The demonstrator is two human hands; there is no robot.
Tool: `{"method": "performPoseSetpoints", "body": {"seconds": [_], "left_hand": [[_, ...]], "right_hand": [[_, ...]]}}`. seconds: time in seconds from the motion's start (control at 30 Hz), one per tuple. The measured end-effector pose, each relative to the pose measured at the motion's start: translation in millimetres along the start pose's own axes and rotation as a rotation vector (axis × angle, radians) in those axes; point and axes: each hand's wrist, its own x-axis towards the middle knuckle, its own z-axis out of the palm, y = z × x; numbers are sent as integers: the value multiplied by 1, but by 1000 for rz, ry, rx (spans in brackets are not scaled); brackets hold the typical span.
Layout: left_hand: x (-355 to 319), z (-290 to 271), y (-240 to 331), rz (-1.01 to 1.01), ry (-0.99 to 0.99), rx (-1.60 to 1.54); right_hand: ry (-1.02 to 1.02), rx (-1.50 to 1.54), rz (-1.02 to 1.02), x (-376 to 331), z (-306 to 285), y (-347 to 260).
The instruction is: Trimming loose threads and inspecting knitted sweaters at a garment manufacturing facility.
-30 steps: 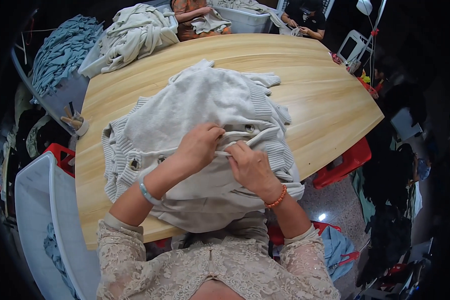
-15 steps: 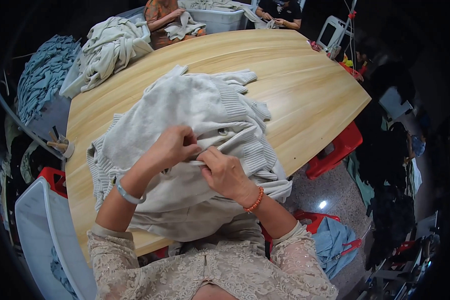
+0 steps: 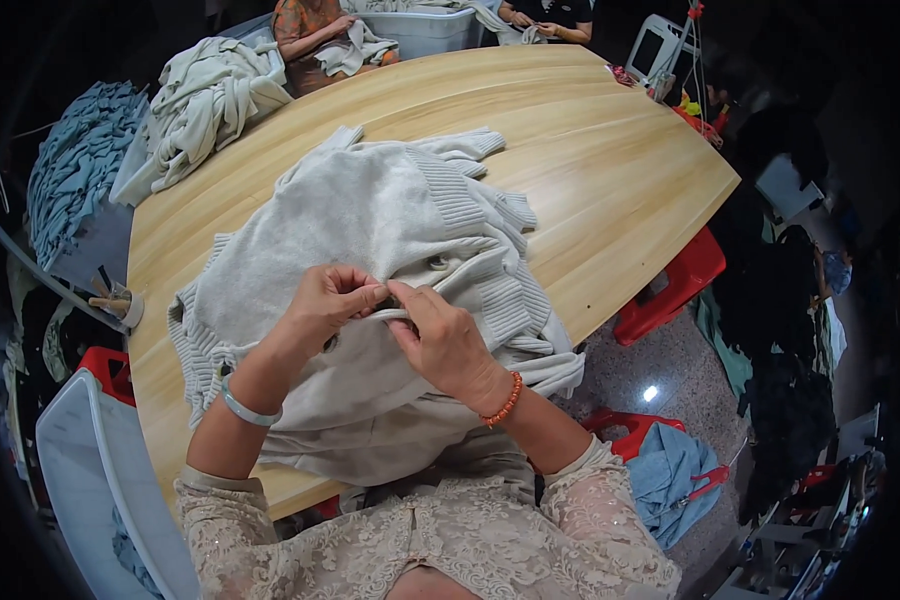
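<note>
At the far left a stack of blue-grey garments (image 3: pixel 75 165) sits off the table edge, with a heap of pale knitwear (image 3: pixel 205 100) just beside it on the wooden table (image 3: pixel 590 150). Nearer the person, a cream knitted cardigan (image 3: pixel 370 220) lies spread and rumpled across the table's near half. The left hand (image 3: pixel 325 300) pinches a fold of its ribbed button band, fingers curled tight; the right hand (image 3: pixel 445 340) meets it there, thumb and forefinger nipping the same edge, seemingly at a button. The knit looks loose and stretchy, so a hard tug could snag a loop, and the hem hanging over the near edge may drag the garment off
</note>
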Motion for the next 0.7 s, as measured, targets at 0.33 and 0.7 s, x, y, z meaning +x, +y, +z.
{"method": "performPoseSetpoints", "body": {"seconds": [0.33, 0.7], "left_hand": [[-4, -5, 4, -53, -34, 46], [-17, 0, -6, 306, -53, 528]], "right_hand": [[-51, -194, -119, -1, 8, 4], [-220, 16, -43, 6, -11, 17]]}}
